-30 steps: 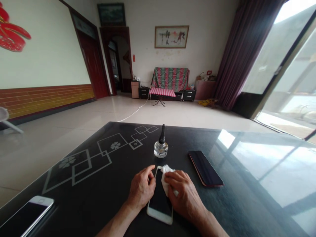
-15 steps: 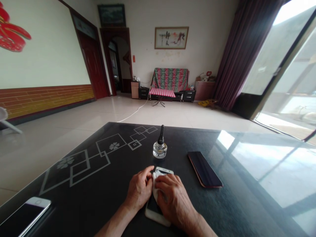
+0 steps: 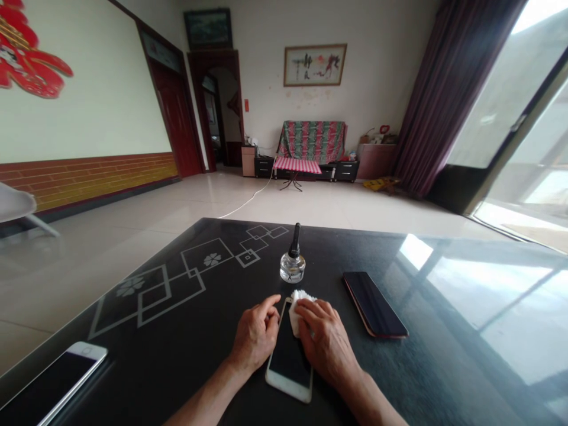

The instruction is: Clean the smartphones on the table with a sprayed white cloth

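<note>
A white-framed smartphone (image 3: 290, 361) with a dark screen lies flat on the black table (image 3: 177, 378) in front of me. My left hand (image 3: 256, 331) rests against its left edge, fingers curled and the index finger pointing forward. Closed over a white cloth (image 3: 298, 313), my right hand (image 3: 326, 337) presses it on the upper right part of the screen. The cloth is bunched, and part of it is hidden under my fingers. Just beyond the phone stands a clear glass bottle (image 3: 292, 270) of liquid with a black pump top.
A dark phone (image 3: 375, 305) with a reddish edge lies to the right. Another white phone (image 3: 57, 378) lies at the near left, partly out of view. Farther off are a small table with a pink striped top (image 3: 297, 165) and a white chair (image 3: 18, 204).
My right hand has slid the cloth toward the upper right edge of the phone, baring more of the screen. My left hand stays by the left edge. The whole view has shifted slightly.
</note>
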`<act>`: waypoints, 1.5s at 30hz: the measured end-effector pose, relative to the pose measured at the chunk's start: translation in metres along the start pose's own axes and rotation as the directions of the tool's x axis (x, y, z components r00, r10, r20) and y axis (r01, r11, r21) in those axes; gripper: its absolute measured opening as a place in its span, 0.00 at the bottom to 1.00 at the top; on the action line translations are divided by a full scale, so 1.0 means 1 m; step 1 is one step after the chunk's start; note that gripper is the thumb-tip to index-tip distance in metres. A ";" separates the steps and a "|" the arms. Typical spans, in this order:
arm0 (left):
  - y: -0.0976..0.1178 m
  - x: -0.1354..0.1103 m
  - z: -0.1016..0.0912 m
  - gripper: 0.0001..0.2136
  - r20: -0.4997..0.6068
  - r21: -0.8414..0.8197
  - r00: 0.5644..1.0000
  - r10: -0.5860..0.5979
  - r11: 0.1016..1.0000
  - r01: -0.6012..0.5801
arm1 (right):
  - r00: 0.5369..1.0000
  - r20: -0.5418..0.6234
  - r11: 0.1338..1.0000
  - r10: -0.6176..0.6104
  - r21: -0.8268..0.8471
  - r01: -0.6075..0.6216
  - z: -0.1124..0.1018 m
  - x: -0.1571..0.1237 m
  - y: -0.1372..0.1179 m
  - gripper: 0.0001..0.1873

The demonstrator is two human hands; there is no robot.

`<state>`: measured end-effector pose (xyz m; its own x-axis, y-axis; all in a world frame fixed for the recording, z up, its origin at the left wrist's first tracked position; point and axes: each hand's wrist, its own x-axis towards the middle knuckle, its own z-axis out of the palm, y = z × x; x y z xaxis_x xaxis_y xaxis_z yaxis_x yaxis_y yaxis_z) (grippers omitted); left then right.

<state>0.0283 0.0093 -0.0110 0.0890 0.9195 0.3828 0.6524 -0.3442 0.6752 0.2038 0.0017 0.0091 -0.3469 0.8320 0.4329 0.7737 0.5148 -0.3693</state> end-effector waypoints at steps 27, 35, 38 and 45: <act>-0.004 0.006 0.000 0.20 -0.007 -0.046 1.000 -0.006 0.999 0.006 | 0.992 0.048 0.990 -0.117 0.080 0.113 -0.004 -0.016 -0.035 0.08; -0.005 0.007 0.001 0.20 0.001 -0.062 0.999 -0.038 0.997 0.038 | 0.987 0.112 0.988 -0.118 0.114 0.105 -0.010 -0.035 -0.050 0.09; -0.004 0.007 0.000 0.19 0.006 -0.045 0.999 -0.046 0.998 0.046 | 0.991 0.086 0.991 -0.107 0.087 0.099 -0.005 -0.024 -0.044 0.09; -0.001 0.008 -0.002 0.19 0.015 -0.019 0.997 -0.081 0.997 0.081 | 0.998 0.020 0.997 -0.066 -0.024 0.067 0.008 0.015 -0.023 0.08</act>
<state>0.0266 0.0164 -0.0075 0.0476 0.9471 0.3174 0.6434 -0.2721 0.7155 0.1766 0.0040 0.0175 -0.4078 0.7999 0.4403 0.7614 0.5640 -0.3196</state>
